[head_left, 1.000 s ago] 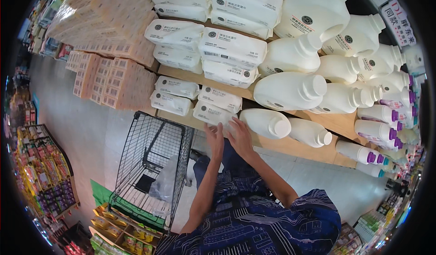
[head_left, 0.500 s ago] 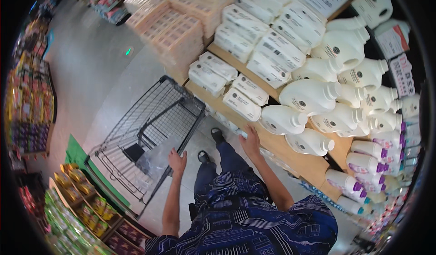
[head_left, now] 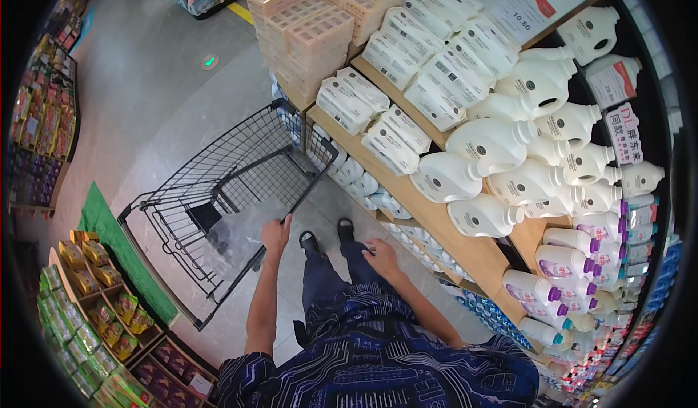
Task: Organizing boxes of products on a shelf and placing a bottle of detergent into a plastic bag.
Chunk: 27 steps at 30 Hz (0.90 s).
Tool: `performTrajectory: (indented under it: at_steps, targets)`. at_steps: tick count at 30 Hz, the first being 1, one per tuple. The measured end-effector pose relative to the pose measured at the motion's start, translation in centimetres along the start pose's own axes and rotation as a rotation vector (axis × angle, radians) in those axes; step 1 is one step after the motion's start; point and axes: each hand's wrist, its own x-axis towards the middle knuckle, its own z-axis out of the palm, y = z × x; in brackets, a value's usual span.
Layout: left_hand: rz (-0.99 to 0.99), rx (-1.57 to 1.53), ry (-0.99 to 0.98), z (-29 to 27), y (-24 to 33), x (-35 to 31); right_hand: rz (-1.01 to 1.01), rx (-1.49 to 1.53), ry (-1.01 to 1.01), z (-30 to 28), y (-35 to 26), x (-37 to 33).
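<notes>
My left hand (head_left: 275, 235) is closed over the near side rim of a black wire shopping cart (head_left: 251, 162), with its fingers partly hidden. Beside it, inside the cart, lies a crumpled clear plastic bag (head_left: 236, 244). My right hand (head_left: 382, 260) hangs in front of my thigh, holding nothing, its fingers loosely bent and apart. Nearest to it is the wooden display shelf (head_left: 443, 237) on the right. White jugs (head_left: 480, 220) lie there on their sides, next to several soft white packs (head_left: 392, 150).
Stacked wrapped packs (head_left: 313, 26) stand beyond the cart. White bottles with purple caps (head_left: 571, 268) fill the shelf's near right end. A tiered snack stand (head_left: 109, 299) and a green mat (head_left: 120, 252) are at the lower left. Grey floor (head_left: 156, 110) stretches away ahead.
My left hand has gone from spread fingers to a closed hold on the cart's rim. My right hand has drawn back from the shelf toward my body. The view has shifted slightly.
</notes>
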Motion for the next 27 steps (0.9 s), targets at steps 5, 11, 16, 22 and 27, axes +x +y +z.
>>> performTrajectory:
  at_steps: [5, 11, 16, 22, 27]
  targets:
    - [-0.026, 0.044, -0.020, 1.2, 2.2, -5.3, -0.010, -0.044, -0.114, 0.1, 3.6, -1.3]
    - [0.003, 0.103, -0.070, 4.5, 3.5, -13.9, -0.038, 0.187, -0.180, 3.0, 11.5, 0.1]
    - [0.056, 0.137, -0.087, 7.8, 7.2, -20.3, 0.069, 0.195, -0.269, 4.3, 16.9, 1.3]
    - [-0.008, 0.106, -0.191, 11.4, 8.9, -29.1, 0.523, 0.510, -0.451, 3.8, 17.4, -3.4]
    - [-0.012, 0.128, -0.245, 13.0, 10.3, -35.4, 0.416, 0.483, -0.191, 6.4, 23.1, -8.7]
